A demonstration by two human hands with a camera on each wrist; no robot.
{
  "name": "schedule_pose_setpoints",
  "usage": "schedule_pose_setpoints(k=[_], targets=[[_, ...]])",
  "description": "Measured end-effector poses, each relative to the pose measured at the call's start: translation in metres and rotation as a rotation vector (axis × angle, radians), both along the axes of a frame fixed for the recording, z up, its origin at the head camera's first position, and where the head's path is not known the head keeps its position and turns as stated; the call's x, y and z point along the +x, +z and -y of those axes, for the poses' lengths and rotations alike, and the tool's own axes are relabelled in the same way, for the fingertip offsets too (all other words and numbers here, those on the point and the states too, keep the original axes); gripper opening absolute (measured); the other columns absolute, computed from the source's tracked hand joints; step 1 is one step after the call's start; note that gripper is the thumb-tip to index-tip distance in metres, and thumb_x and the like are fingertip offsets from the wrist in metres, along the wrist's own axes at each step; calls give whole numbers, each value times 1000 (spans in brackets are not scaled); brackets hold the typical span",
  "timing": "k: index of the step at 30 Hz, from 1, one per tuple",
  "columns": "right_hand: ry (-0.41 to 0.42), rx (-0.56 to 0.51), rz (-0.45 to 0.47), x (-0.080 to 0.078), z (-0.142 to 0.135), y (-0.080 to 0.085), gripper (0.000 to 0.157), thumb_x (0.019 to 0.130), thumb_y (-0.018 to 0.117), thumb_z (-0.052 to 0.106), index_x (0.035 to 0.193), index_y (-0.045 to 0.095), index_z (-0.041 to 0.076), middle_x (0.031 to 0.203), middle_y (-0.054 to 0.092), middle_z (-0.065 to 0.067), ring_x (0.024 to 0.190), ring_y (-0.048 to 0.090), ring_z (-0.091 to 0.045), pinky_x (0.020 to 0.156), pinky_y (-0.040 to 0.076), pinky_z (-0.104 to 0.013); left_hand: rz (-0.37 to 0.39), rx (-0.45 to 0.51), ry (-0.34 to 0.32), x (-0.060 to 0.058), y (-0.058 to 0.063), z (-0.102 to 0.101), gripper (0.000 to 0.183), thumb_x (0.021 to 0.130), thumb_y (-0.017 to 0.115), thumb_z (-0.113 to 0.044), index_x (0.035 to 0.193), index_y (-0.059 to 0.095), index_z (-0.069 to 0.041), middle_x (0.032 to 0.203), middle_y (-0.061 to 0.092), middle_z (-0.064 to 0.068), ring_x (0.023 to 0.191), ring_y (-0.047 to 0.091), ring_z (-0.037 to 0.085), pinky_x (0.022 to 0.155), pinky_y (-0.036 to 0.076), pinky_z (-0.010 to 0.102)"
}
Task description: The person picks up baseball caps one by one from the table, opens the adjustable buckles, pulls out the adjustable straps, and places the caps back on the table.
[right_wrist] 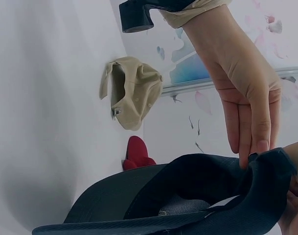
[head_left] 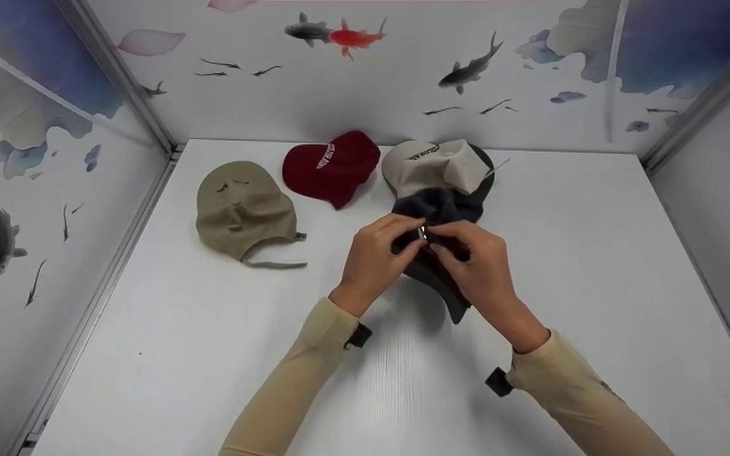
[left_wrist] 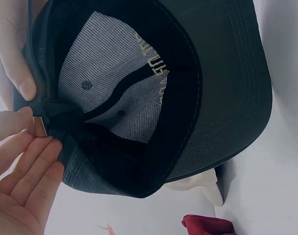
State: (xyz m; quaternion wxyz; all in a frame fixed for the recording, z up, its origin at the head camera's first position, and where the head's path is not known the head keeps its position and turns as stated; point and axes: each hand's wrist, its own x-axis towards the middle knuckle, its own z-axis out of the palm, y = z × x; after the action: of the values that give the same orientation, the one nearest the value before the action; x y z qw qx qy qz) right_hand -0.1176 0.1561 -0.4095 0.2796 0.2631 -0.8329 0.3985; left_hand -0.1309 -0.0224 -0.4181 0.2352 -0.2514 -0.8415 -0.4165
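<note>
A dark baseball cap (head_left: 435, 278) is held up off the table between both hands, its brim toward the person. Its hollow inside, with pale mesh and lettering seen from behind, faces the left wrist view. A small metal buckle (left_wrist: 40, 126) sits on the cap's back strap. My left hand (head_left: 374, 256) pinches the strap at this buckle between thumb and fingers. Close beside it, my right hand (head_left: 482, 259) pinches the strap's other side with thumb and forefinger. In the right wrist view, the right hand is mostly cut off at the edge.
A khaki cap (head_left: 244, 202) lies left on the white table (head_left: 213, 367), its strap undone. Toward the back wall (head_left: 390, 95) lie a dark red cap (head_left: 333, 164) and a beige cap (head_left: 412, 168), the latter just beyond the held cap. Printed side walls flank the table.
</note>
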Motion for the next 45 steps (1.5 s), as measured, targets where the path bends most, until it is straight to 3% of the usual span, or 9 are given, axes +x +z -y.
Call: schedule_pose_setpoints(k=[25,31,45], targets=[[5,15,-18,1,-2,-1,25,80,79,-5,102,74,3,95,75,-11,83,72,-22,78,49,-8,34,-45,-53,1,0,3,27,95,68,-16,121,72,-8,113,72,7,108,69,18,96,55,27],[10,18,-10,2,-3,0,23,80,79,-4,101,74,3,95,75,-11,84,72,-22,78,51,-11,14,-6,-57,-1,-2,6,24,97,63,-8,118,74,-8,109,74,6,101,71,16,87,58,26],[-12,-41,82,2,-1,4,19,81,80,3,99,75,3,94,75,-10,79,73,-20,73,50,-5,14,32,-50,-1,-4,4,23,96,62,-5,116,75,-7,107,75,6,99,71,14,83,58,22]])
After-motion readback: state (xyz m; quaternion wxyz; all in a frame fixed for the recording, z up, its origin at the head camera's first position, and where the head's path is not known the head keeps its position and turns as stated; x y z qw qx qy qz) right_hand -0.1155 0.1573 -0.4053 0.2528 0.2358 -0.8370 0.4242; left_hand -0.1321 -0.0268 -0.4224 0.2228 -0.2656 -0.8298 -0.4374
